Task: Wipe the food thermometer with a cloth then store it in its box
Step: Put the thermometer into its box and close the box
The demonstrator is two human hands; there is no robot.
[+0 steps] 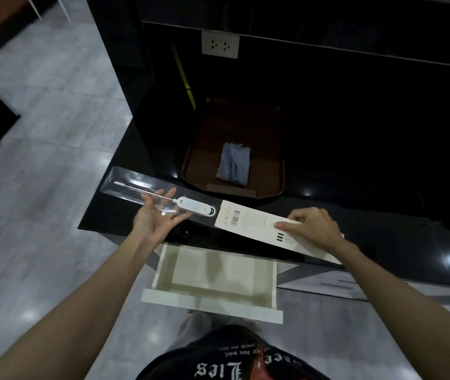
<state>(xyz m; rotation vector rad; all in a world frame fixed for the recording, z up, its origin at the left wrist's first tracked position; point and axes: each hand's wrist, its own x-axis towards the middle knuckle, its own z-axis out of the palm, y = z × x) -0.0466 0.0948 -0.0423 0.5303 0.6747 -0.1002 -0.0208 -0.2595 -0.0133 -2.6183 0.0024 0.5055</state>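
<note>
Your left hand (155,215) is at the left of the glossy black counter (383,160), palm up with the fingers spread, beneath a long clear plastic tray insert (141,185). The tray rests across your fingertips, and you close on nothing. Its far end juts out past the counter's left edge, over the grey tiled floor (48,160).

The white food thermometer with a thin metal probe (191,207) lies in that clear tray. Its probe points toward the left end, and its white head sits just beside the mouth of the box. Whether the head touches the box cannot be told.

Further back, near the middle of the counter, a dark brown rectangular serving tray (199,149) holds a crumpled grey-blue cloth (234,164), well apart from both hands.

The long flat white cardboard box printed with a barcode and small text (248,220) lies slantwise along the counter's near edge, its open end toward the thermometer. Your right hand (311,229) presses down on its right half, fingers curled over the top and the thumb laid flat on the printed face.

Below the counter's near edge, between your forearms, a white wooden drawer (160,270) stands pulled open. A white wall socket plate (220,44) sits on the dark back panel above the counter.
</note>
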